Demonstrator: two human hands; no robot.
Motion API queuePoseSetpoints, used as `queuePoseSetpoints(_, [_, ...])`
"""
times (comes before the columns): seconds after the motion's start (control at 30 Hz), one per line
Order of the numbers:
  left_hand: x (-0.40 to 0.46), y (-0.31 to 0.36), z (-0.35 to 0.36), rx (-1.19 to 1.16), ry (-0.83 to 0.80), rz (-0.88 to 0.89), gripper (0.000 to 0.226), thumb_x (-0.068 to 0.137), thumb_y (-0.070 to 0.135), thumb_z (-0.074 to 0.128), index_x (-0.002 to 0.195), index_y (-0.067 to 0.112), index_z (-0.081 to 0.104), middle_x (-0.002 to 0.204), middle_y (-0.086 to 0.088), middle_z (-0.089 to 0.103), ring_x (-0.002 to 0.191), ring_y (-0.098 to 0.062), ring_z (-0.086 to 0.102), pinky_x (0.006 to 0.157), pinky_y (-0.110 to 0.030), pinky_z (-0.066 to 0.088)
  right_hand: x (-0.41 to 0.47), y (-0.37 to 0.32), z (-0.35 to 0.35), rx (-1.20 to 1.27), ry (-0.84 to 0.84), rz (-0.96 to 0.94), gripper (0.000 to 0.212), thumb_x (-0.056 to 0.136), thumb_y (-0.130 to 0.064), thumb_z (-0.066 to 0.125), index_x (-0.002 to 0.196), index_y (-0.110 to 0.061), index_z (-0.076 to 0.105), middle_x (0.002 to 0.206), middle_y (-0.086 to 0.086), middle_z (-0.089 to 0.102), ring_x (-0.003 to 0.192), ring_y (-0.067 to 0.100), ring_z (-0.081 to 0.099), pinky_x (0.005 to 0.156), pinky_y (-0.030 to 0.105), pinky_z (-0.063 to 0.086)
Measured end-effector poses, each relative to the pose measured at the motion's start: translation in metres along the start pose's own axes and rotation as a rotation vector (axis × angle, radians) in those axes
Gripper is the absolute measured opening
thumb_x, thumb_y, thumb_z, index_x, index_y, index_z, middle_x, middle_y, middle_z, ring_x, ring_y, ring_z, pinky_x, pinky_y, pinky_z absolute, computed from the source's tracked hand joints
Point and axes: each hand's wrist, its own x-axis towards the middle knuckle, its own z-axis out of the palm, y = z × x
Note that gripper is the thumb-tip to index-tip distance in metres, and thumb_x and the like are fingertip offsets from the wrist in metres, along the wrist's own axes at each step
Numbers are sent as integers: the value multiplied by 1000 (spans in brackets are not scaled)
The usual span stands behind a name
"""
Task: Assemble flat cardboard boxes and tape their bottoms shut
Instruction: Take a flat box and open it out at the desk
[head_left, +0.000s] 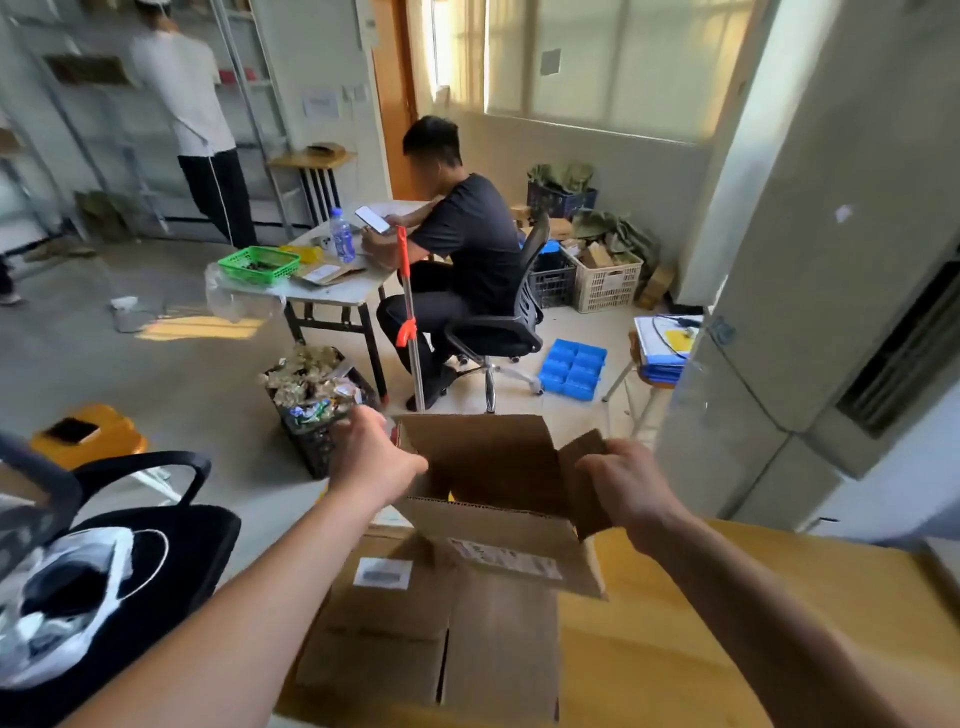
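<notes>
A brown cardboard box (493, 467), opened up with its flaps raised, stands at the far edge of the yellow table (701, 613). My left hand (371, 454) grips the box's left side near the top. My right hand (623, 483) holds the small right flap (587, 457), fingers curled round its edge. The near flap carries a white label (506, 558). Flat cardboard boxes (410, 623) lie stacked on the table under and in front of the open one, one with a white sticker (383, 573). No tape is in view.
A black office chair (130, 545) with a white bag stands at my left. Beyond the table are a black crate of rubbish (317, 400), a yellow bin (88, 434) and a person seated at a desk (332, 291). A tall white cabinet (810, 260) rises at right.
</notes>
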Motion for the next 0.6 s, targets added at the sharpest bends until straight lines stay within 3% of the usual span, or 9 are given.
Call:
queuePoseSetpoints(0.1, [4, -14, 27, -19, -286, -19, 50, 64, 23, 80, 104, 17, 52, 95, -3, 62, 80, -23, 63, 66, -35, 55, -1, 21, 0, -133, 56, 45, 13, 88, -5, 52, 79, -4, 62, 69, 11, 60, 63, 21, 62, 54, 34, 51])
queuePoseSetpoints(0.13, [6, -18, 34, -68, -376, -11, 45, 64, 24, 78, 103, 16, 55, 87, -5, 67, 70, -24, 66, 57, -34, 55, -2, 29, 1, -176, 79, 44, 16, 87, -6, 52, 73, -6, 60, 64, 7, 56, 57, 14, 57, 48, 25, 44])
queuePoseSetpoints(0.2, [8, -21, 46, -135, -483, 1, 37, 69, 30, 73, 98, 17, 55, 74, -9, 68, 52, -23, 65, 45, -29, 49, -4, 40, 1, -227, 110, 51, 19, 85, -5, 51, 68, -11, 57, 60, 2, 51, 50, 10, 50, 42, 18, 36])
queuePoseSetpoints(0.3, [12, -8, 55, 82, -396, 176, 17, 83, 35, 60, 85, 19, 55, 70, -5, 63, 58, -21, 63, 48, -28, 44, -11, 50, -5, -190, 171, 62, 18, 84, -4, 51, 69, -11, 59, 56, -3, 51, 47, 6, 50, 39, 19, 35])
queuePoseSetpoints(0.4, [11, 25, 62, 298, -315, 450, 17, 83, 31, 57, 70, 21, 52, 66, 0, 56, 61, -16, 54, 48, -26, 35, -24, 61, -30, -83, 322, 79, 17, 86, -5, 50, 73, -8, 61, 56, -4, 54, 52, 5, 56, 41, 17, 39])
queuePoseSetpoints(0.5, [-8, 70, 79, 389, -411, 645, 16, 80, 27, 54, 66, 21, 47, 67, 5, 50, 61, -11, 45, 48, -27, 27, -41, 73, -76, -24, 510, 123, 16, 86, -6, 48, 84, 0, 63, 70, 8, 56, 68, 22, 57, 55, 30, 46])
queuePoseSetpoints(0.6, [-49, 114, 112, 441, -509, 762, 17, 83, 25, 54, 68, 24, 47, 70, 3, 52, 63, -11, 46, 48, -27, 29, -72, 90, -137, 62, 623, 132, 17, 89, -8, 47, 79, 0, 58, 71, 14, 50, 71, 31, 53, 63, 40, 44])
